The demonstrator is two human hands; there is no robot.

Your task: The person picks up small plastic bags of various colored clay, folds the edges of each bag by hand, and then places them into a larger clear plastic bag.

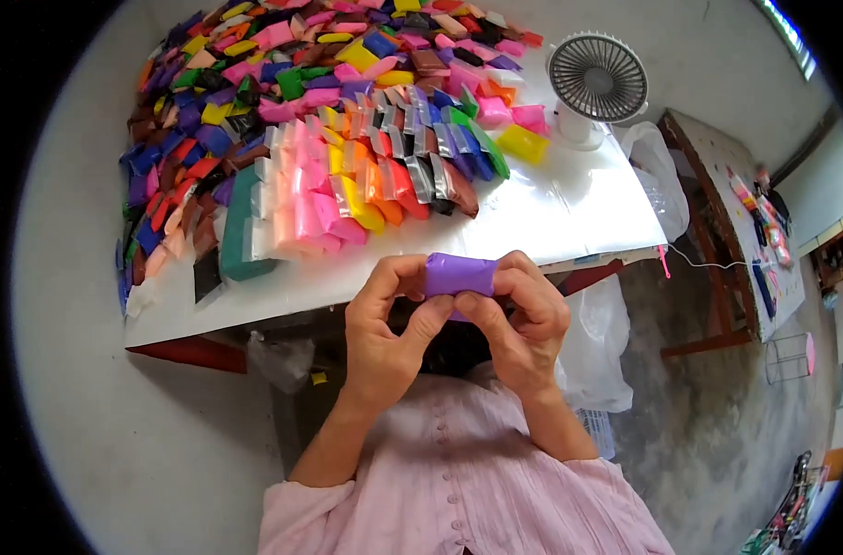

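Observation:
A small purple packet is held up in front of the table's near edge, between both hands. My left hand pinches its left end, with the thumb pressed at the lower edge. On the right end, my right hand grips it with thumb and curled fingers. Beyond the hands, rows of filled packets lie overlapping on the white table, among them pink packets, a yellow packet and a red packet. A dark green block stands left of the rows.
A big heap of mixed coloured packets covers the back left of the white table. A fan stands at the back right. Plastic bags hang below the edge. Another table is at the right.

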